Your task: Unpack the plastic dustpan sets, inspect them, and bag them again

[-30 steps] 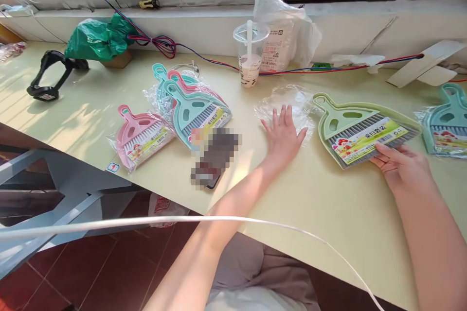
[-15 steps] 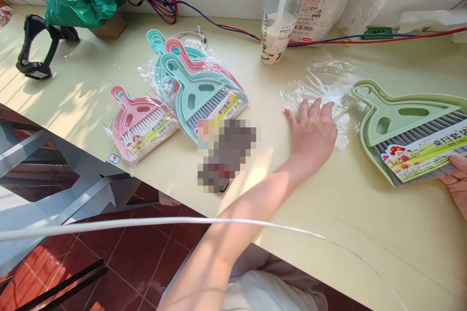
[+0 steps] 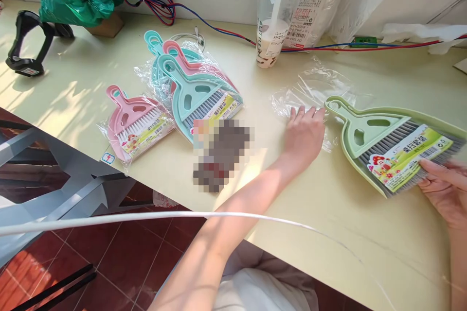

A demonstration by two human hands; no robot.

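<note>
My left hand (image 3: pixel 304 133) rests on a clear plastic bag (image 3: pixel 310 85) lying crumpled on the table, its fingers curled down and drawn together on the film. In my right hand (image 3: pixel 443 189) is a green dustpan and brush set (image 3: pixel 381 131), gripped at its lower right edge between thumb and fingers. The brush, with grey bristles and a printed card label (image 3: pixel 397 155), is nested in the pan. The set's handle points toward my left hand, close to the bag.
Wrapped pink (image 3: pixel 136 121) and teal (image 3: pixel 193 92) dustpan sets lie left of centre, beside a blurred-out dark object (image 3: pixel 222 155). A drink cup (image 3: pixel 270 34) with a straw stands behind. Red and blue wires (image 3: pixel 226 31) run along the wall. A white cable (image 3: pixel 153 215) crosses the foreground.
My right hand has brought the green dustpan set to the left and slightly lower, nearer my left hand. The left fingers, spread before, have drawn in on the bag. The view has shifted slightly.
</note>
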